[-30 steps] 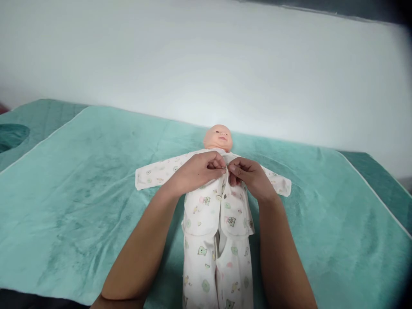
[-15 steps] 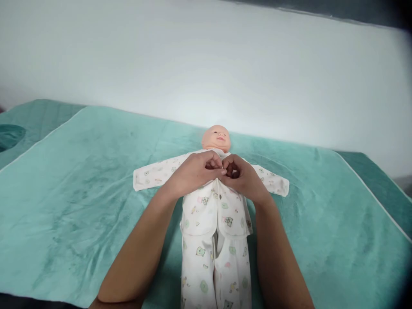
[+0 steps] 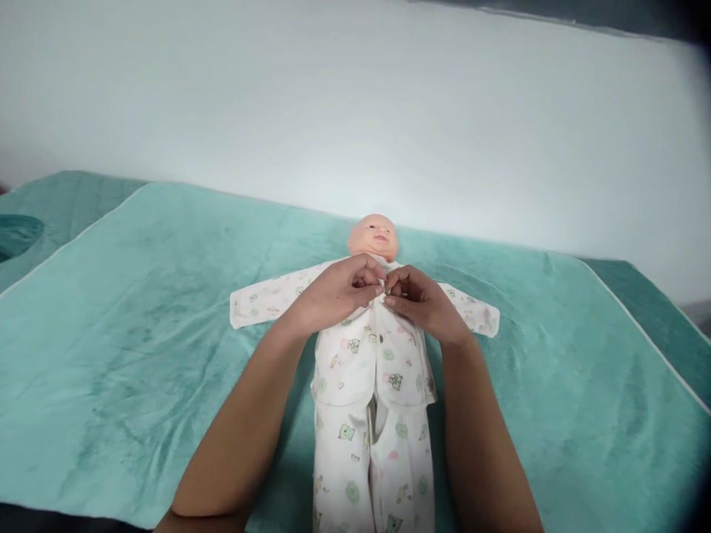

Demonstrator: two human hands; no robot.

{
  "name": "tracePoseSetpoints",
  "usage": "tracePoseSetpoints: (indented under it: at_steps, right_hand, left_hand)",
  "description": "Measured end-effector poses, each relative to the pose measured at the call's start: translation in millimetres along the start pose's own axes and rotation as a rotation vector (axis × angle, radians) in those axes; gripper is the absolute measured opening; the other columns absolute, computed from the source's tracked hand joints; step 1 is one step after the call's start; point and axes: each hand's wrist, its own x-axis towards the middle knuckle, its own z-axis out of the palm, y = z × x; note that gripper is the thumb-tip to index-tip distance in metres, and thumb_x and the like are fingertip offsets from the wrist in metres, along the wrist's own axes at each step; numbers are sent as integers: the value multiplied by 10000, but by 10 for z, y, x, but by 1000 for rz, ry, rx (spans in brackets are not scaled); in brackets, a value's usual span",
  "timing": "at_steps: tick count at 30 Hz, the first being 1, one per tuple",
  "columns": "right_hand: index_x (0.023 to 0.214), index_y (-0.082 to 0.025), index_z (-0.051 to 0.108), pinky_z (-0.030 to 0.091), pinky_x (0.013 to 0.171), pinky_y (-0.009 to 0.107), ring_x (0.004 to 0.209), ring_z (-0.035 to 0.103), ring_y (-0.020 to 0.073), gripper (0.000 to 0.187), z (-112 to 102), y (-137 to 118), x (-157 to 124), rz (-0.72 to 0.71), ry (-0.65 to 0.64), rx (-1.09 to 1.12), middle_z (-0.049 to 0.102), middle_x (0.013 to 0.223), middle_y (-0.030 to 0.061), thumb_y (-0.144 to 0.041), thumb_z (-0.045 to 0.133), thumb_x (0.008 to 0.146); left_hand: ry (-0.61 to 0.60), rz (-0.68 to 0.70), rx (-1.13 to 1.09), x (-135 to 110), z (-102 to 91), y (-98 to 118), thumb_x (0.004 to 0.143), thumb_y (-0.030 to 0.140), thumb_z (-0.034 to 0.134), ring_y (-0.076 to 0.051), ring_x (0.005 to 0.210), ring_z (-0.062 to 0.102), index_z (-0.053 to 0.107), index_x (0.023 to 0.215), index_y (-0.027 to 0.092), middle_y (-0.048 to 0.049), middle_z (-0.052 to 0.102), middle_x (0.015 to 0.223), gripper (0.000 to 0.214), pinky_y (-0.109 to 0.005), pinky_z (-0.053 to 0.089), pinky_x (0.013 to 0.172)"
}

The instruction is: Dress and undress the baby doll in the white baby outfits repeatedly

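A baby doll [image 3: 373, 235] lies on its back, dressed in a white printed jacket [image 3: 347, 363] and matching trousers [image 3: 347, 463]. Both sleeves stretch out sideways. At the chest, my left hand [image 3: 349, 291] pinches the left front edge of the jacket between thumb and fingers. My right hand [image 3: 419, 300] meets it there, thumb and fingertips closed on the other front edge. A small light spot, perhaps a button, shows between the fingertips. Below the hands the two jacket fronts lie side by side. The fingers partly hide the upper front and collar.
Beneath the doll spreads a wrinkled turquoise plush cover [image 3: 167, 311] with white piping and darker side borders. A pale wall [image 3: 333, 111] rises behind the cover's far edge. Dark green fabric [image 3: 19, 235] shows at the far left.
The fingertips have shifted slightly upward and a little apart at the jacket front, baring a small light spot between them. My right thumb is straighter. The doll stays in place.
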Motion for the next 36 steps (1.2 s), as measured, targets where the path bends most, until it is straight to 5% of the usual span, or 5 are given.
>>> tracePoseSetpoints:
  at_steps: [6,11,19,26,36]
  right_hand:
    - [861,-204,601,283,477,228,518,367,82,302,29,-7,13,19,87,32,503,644,-30,-494,573,941]
    - [826,-210,596,308,470,224,504,394,84,307,42,-2,25,22,140,51,509,606,-36,-498,583,933]
    - [964,-236,708,374,548,247,595,451,101,194,149,36,-13,-53,245,-124,580,764,-9,-394,608,912]
    - [957,-234,747,479,898,316,988,633,178,246,279,121,28,-254,441,-499,684,1097,41,-235,505,914]
    - [1043,-272,757,476,741,298,815,629,145,259,242,98,45,-177,362,-540,650,1149,33,-310,526,932]
  left_hand:
    - [149,23,563,-11,-9,-38,940,227,408,-196,934,657,699,1110,261,-14,729,1032,339,-306,479,797]
    - [243,38,843,-118,-9,58,941,185,394,-202,872,661,689,1146,288,-27,704,1024,373,-300,449,686]
    - [254,241,773,-149,61,-218,894,103,460,-158,848,644,735,1080,327,-9,664,1012,400,-278,435,642]
    - [293,542,612,-151,47,-623,977,149,379,-226,1371,446,688,1179,278,-42,544,1459,391,-441,422,1076]
    - [330,434,510,-122,68,-615,989,163,345,-196,1252,551,580,1305,255,-36,648,1332,405,-431,436,1075]
